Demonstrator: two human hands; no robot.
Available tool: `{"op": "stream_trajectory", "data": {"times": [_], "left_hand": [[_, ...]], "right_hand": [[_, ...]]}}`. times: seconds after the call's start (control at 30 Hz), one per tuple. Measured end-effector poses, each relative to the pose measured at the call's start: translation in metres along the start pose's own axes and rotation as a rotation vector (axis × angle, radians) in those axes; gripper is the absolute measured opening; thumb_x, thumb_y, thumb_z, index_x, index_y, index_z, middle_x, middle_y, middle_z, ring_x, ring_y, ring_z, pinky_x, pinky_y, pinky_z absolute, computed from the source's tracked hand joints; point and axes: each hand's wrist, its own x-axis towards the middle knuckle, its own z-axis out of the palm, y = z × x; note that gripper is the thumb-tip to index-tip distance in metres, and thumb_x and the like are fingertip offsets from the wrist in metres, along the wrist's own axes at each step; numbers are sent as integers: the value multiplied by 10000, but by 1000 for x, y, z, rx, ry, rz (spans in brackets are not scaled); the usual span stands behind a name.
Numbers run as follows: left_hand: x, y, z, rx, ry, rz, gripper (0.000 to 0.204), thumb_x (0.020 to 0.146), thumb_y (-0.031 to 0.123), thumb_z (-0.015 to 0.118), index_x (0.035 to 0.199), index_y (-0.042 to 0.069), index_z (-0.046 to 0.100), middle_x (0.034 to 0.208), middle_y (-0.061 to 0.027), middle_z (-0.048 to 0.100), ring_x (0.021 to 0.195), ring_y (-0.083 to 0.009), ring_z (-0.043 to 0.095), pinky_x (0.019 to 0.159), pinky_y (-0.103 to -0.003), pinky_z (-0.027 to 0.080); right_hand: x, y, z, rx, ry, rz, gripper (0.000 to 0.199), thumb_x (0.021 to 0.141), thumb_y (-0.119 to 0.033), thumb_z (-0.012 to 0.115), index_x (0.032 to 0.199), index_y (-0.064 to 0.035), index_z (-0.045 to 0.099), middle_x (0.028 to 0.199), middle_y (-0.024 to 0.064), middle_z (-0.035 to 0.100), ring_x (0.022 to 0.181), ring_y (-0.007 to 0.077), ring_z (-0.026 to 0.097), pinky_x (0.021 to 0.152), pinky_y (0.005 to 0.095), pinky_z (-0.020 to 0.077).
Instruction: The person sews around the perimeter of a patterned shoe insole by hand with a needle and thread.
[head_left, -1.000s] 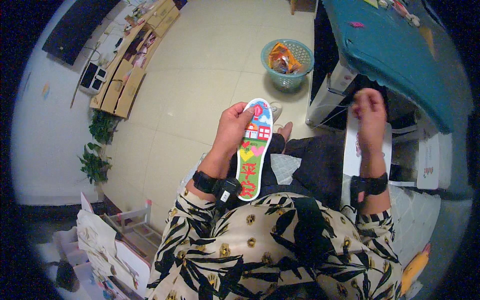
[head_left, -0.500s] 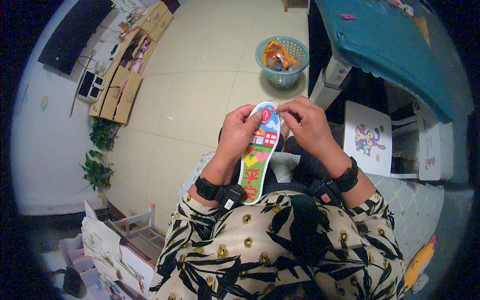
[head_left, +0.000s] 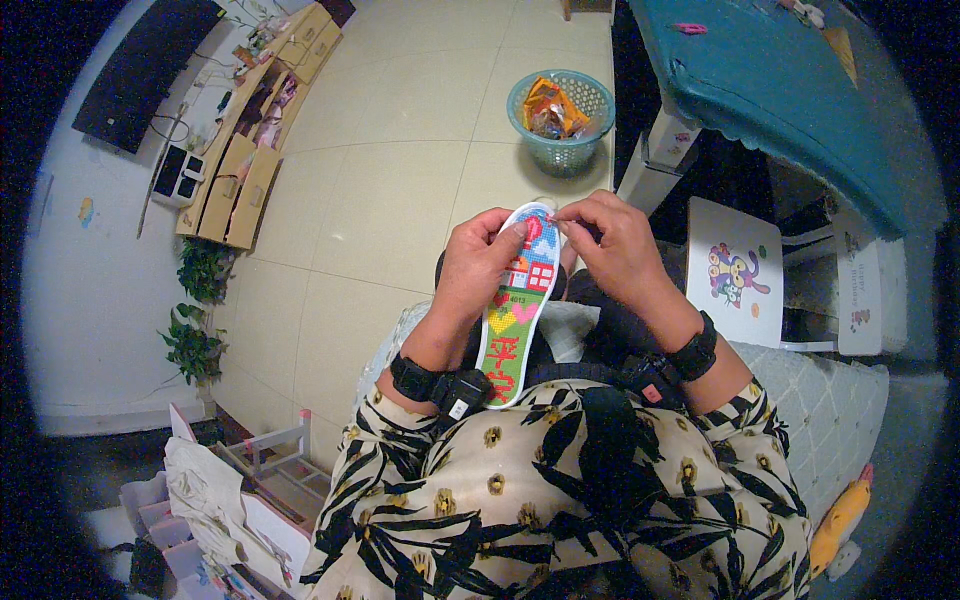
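A cross-stitched shoe insole (head_left: 518,310) with a white border stands lengthwise over my lap, its stitched picture facing up. Its pattern has a blue top, a red house, hearts and a green lower part. My left hand (head_left: 482,255) grips the insole's upper left edge, thumb on the face and fingers behind. At the upper right edge, my right hand (head_left: 612,240) has thumb and forefinger pinched together on something too small to make out, probably thread or a needle. The pinch touches or almost touches the insole's rim.
Beyond my hands a teal plastic basket (head_left: 560,150) holding orange wrappers stands on the tiled floor (head_left: 400,200). To the right are a teal-covered table (head_left: 780,110) and a white child's chair (head_left: 735,275). A wooden cabinet (head_left: 240,190) and plants (head_left: 195,340) line the left wall.
My hands and the insole hold almost the same place; the right fingers have shifted very slightly. The surroundings have moved a little in the picture with my head.
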Motion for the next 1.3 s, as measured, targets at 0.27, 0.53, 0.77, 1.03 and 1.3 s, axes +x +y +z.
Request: {"op": "stream_trajectory", "data": {"times": [0.27, 0.53, 0.77, 1.03, 1.3], "left_hand": [[-1, 2, 2, 40, 12, 15, 174, 825, 138, 521, 911, -6, 567, 731, -27, 592, 608, -47, 534, 543, -185, 439], [-3, 6, 10, 731, 187, 419, 116, 763, 148, 556, 812, 51, 598, 613, -102, 583, 523, -180, 571, 482, -288, 435], [-1, -5, 19, 798, 151, 493, 115, 753, 149, 536, 790, 56, 594, 702, -131, 579, 617, -302, 564, 539, -360, 443], [0, -3, 11, 739, -31, 550, 64, 716, 94, 571, 756, 48, 591, 712, -100, 513, 696, -266, 521, 614, -340, 415], [0, -3, 10, 818, -230, 692, 62, 706, 90, 566, 742, 41, 574, 711, -94, 522, 706, -274, 509, 643, -328, 419]], "right_hand": [[0, 1, 0, 5, 11, -16, 101, 710, -57, 571, 792, -5, 600, 741, 118, 570, 675, 241, 565, 598, 296, 441], [1, -5, -1, -45, 9, -5, 94, 711, -88, 553, 765, -17, 583, 735, 141, 562, 684, 289, 550, 604, 344, 442], [-1, -3, 2, 274, -15, 266, 122, 745, -118, 571, 803, -20, 525, 706, 95, 560, 603, 189, 535, 534, 293, 432], [-8, 35, -11, 709, -389, 525, 139, 813, -210, 533, 789, -74, 550, 667, -37, 513, 548, 32, 433, 479, 171, 352], [-18, 29, -1, 1080, -259, 635, 104, 819, -201, 525, 798, -102, 504, 628, -52, 462, 506, 40, 380, 462, 183, 330]]}}
